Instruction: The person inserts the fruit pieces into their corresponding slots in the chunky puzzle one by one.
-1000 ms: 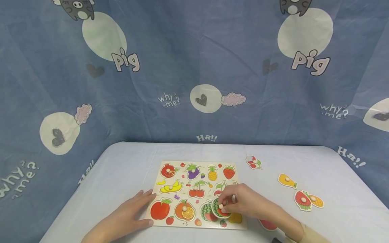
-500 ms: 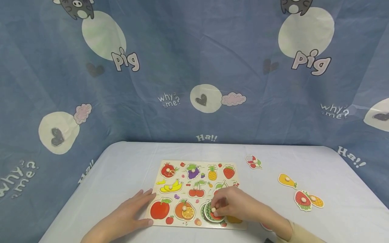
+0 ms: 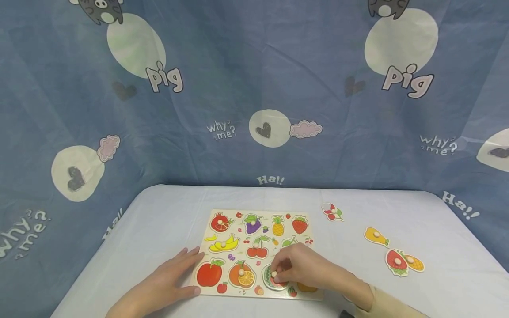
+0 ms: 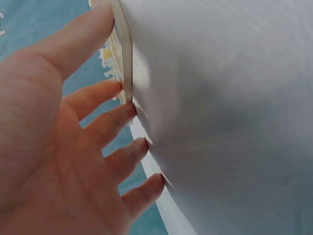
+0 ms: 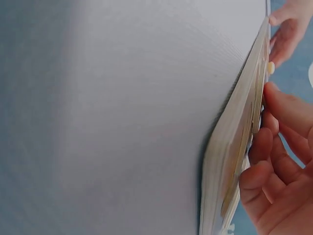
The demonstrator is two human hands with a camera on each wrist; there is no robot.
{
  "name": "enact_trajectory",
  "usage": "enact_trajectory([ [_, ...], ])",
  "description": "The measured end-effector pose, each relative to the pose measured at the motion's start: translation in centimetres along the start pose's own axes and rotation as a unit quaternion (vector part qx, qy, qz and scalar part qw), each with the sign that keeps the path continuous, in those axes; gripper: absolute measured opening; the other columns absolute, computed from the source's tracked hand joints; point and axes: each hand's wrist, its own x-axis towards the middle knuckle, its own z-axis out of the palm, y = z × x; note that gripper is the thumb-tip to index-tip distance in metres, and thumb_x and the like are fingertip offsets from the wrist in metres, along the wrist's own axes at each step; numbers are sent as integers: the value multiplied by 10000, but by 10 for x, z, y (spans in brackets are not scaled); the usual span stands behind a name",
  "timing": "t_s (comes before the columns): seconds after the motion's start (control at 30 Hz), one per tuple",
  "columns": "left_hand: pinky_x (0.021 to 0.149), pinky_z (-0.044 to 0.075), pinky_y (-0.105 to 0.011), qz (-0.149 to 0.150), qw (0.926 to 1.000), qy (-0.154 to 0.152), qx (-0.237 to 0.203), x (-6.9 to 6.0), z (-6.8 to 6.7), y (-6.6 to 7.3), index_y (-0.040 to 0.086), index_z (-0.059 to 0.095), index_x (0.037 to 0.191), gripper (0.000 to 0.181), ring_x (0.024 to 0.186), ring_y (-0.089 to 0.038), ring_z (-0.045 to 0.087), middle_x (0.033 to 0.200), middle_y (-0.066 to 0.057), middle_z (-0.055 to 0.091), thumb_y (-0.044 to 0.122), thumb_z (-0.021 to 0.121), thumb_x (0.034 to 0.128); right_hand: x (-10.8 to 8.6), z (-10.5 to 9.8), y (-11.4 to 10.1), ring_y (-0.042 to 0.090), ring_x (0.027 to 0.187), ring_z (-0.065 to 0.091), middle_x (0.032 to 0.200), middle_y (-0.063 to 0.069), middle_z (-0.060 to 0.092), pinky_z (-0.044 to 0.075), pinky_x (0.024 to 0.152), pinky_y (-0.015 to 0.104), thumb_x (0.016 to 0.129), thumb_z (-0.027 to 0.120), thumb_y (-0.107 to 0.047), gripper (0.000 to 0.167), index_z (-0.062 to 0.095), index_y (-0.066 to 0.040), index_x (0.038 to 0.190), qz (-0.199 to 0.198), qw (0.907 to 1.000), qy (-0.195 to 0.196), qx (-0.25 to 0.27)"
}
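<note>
On fruit-puzzle board (image 3: 243,255), five o'clock | right hand (image 3: 300,267), fingers curled, pinches watermelon piece (image 3: 274,284) | eight o'clock | left hand (image 3: 171,280), fingers spread, touches edge

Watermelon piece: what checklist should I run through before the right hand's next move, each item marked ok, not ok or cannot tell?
1. Right hand has the watermelon piece: ok, it pinches the knob.
2. Piece over the puzzle board: ok, in the nearest row, right of the orange.
3. Piece flush with the board: cannot tell, fingers cover part of it.
4. Left hand at the board: ok, it touches the left edge.
5. Strawberry piece clear of the pineapple piece: not ok, no gap shows between them.
</note>
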Motion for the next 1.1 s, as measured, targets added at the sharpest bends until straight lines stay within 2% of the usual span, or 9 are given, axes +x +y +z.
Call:
enact_trajectory([
  [0.27,1052,312,-663,0,10000,-12,-3,1,1,-2,236,509,1446,854,1421,-334,292,1535,-13,406,494,837,701,5,2,0,8,687,516,702,-169,610,472,639,201,828,806,-216,85,746,-247,880,-57,10000,-25,-59],
  [0.63,1043,322,-666,-46,10000,-18,31,0,0,-1,252,507,1447,859,1418,-330,300,1535,-10,407,512,832,696,6,3,0,7,700,518,716,-169,603,472,651,197,843,792,-181,107,732,-260,885,-36,9998,-146,-138],
  [0.9,1054,297,-673,161,9999,2,-48,1,-1,-2,224,505,1447,853,1432,-342,274,1542,-18,396,504,828,709,-4,-6,-1,16,740,551,791,-173,626,493,688,210,854,782,-188,138,729,-265,955,50,9999,-113,-88],
  [1.1,1049,291,-682,148,9999,4,-27,2,0,-2,211,514,1439,848,1430,-349,277,1538,-33,401,485,837,704,-15,-17,2,31,766,572,852,-179,646,510,695,222,879,754,-158,136,724,-251,973,-87,9999,7,-79],
])
